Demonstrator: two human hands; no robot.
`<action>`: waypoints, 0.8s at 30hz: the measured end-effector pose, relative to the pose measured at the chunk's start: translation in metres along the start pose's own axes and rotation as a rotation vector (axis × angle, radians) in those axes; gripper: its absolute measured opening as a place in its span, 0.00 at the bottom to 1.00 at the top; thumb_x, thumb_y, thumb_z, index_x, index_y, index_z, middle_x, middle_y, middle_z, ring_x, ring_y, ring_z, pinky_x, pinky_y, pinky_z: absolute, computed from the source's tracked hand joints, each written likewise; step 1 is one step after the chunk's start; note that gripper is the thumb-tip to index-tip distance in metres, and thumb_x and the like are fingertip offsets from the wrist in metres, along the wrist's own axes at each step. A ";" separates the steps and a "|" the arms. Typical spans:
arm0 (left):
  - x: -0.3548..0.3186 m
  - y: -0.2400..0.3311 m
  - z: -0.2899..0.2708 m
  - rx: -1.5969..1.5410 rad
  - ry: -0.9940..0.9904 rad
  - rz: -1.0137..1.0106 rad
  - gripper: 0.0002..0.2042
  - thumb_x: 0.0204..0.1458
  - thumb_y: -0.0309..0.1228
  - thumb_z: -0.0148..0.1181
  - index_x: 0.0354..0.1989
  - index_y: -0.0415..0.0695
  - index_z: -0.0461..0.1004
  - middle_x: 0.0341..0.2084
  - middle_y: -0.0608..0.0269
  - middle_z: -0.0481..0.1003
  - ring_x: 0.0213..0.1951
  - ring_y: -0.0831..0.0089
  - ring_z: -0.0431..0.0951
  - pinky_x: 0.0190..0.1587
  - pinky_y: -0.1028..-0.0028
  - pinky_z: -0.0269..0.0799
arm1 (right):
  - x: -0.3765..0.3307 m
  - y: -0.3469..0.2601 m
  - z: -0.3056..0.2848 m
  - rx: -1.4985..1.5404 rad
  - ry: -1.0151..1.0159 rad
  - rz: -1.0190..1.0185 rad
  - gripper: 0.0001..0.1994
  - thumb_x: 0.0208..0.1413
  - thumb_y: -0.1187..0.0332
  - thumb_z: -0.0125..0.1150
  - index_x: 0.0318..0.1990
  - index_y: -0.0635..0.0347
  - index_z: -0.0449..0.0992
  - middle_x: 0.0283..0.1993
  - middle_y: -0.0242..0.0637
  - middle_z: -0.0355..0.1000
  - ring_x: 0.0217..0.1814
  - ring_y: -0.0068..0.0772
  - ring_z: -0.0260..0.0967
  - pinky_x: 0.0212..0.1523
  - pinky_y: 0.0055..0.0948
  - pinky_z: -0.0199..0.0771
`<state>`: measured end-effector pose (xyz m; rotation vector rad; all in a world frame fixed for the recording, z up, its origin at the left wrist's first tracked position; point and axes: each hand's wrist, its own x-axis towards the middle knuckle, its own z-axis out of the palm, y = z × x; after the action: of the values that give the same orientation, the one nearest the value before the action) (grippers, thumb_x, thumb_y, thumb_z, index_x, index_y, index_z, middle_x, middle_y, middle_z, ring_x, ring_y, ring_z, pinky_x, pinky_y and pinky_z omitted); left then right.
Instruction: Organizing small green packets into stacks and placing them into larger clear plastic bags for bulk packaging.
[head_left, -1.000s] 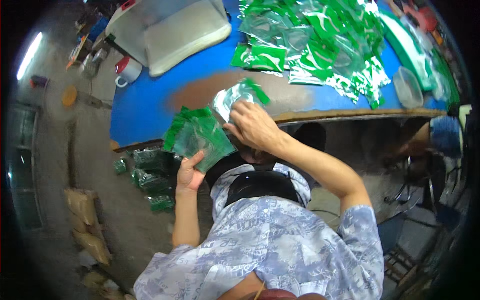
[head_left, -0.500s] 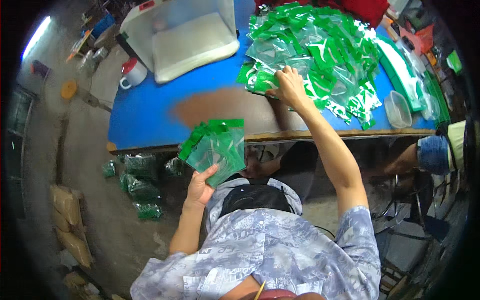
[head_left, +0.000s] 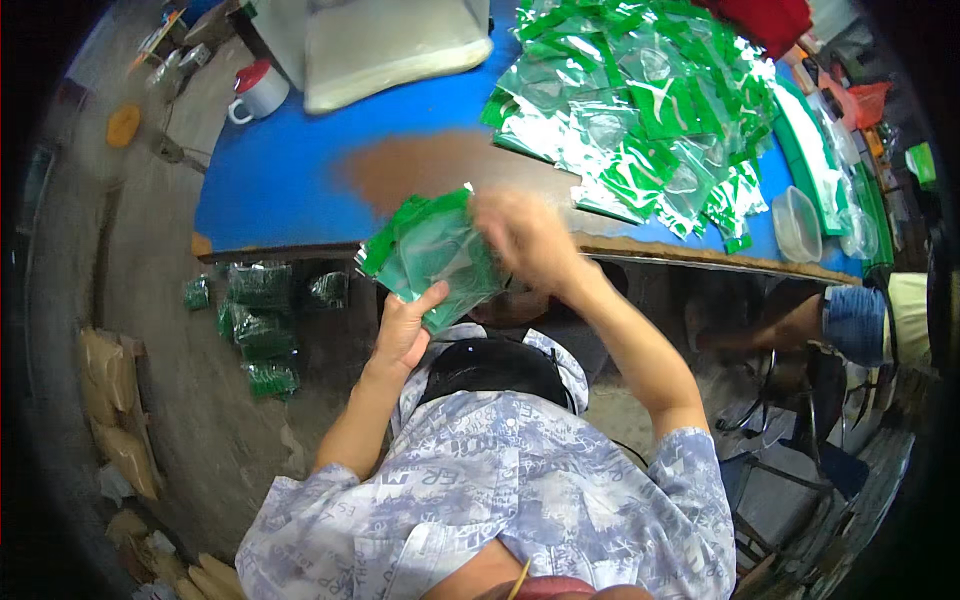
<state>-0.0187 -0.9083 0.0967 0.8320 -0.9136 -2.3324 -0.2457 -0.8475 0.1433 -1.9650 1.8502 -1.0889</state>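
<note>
Thumb (head_left: 431,297) on top, our left hand (head_left: 404,332) holds green, see-through bags (head_left: 438,250), our blurry right hand (head_left: 530,240) is beside them, its grip we cannot tell, and more bags (head_left: 650,110) lie heaped beyond on the blue worktop (head_left: 270,185).

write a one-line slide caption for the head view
Left hand holding green-and-clear packets, right hand blurred beside them, at a blue table.

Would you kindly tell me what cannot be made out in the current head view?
In the head view:
- Right hand: its fingers are blurred, so any contact is unclear.
- Left hand: the fingers beneath are hidden by the held green packets.
- Packet heap: overlap and glare hide the count.
- Pale plastic stack: its far end is cut off by the upper edge.
</note>
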 end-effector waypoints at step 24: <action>-0.002 0.009 -0.016 0.150 0.284 0.510 0.23 0.54 0.22 0.62 0.59 0.39 0.66 0.53 0.62 0.73 0.53 0.70 0.73 0.58 0.67 0.68 | 0.029 -0.035 -0.028 0.245 0.254 0.417 0.13 0.64 0.63 0.56 0.40 0.67 0.78 0.26 0.43 0.75 0.27 0.34 0.73 0.29 0.33 0.70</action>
<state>-0.0041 -0.9200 0.0944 0.8445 -1.0388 -1.6801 -0.2389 -0.8593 0.1945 -1.2800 2.0117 -1.3908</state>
